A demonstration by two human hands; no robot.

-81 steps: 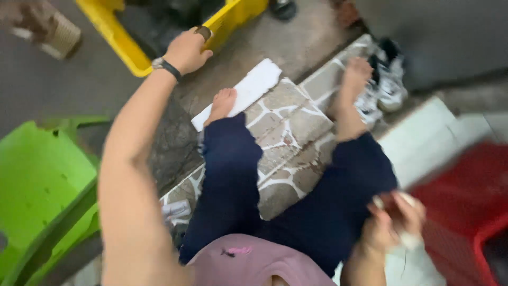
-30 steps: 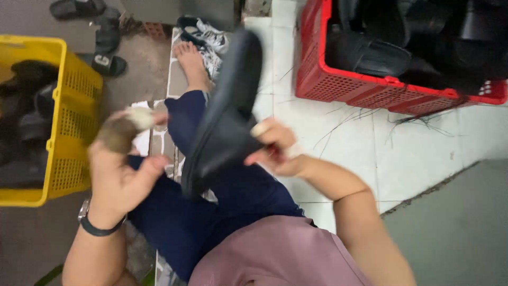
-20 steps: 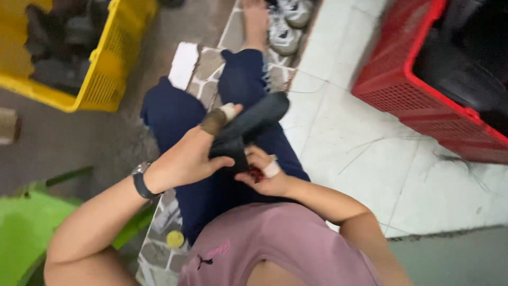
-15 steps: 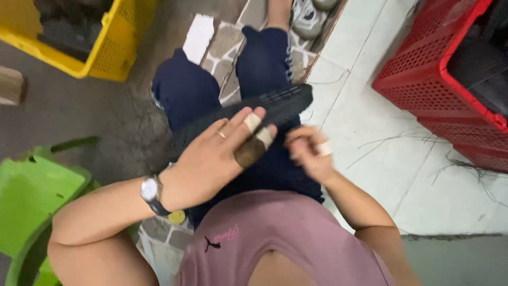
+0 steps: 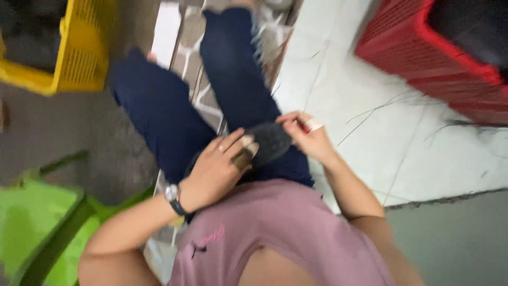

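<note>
Left hand [image 5: 214, 169] laid over a dark shoe sole [image 5: 267, 143] on the lap, fingers closed on it, right hand [image 5: 307, 135] pinching its far end, red crate [image 5: 423, 58] beyond the right hand

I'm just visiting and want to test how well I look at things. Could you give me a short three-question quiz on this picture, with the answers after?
1. True or false: both hands touch the dark shoe sole on the person's lap.
2. Which crate stands on the white tiled floor? A) the yellow crate B) the red crate C) neither
3. Fill in: the wrist of the left hand wears a ____.

Key
1. True: the left hand lies on its near end and the right hand grips its far end.
2. B: the red crate is on the tiles; the yellow crate is on the grey ground by the green chair.
3. Watch.
</note>
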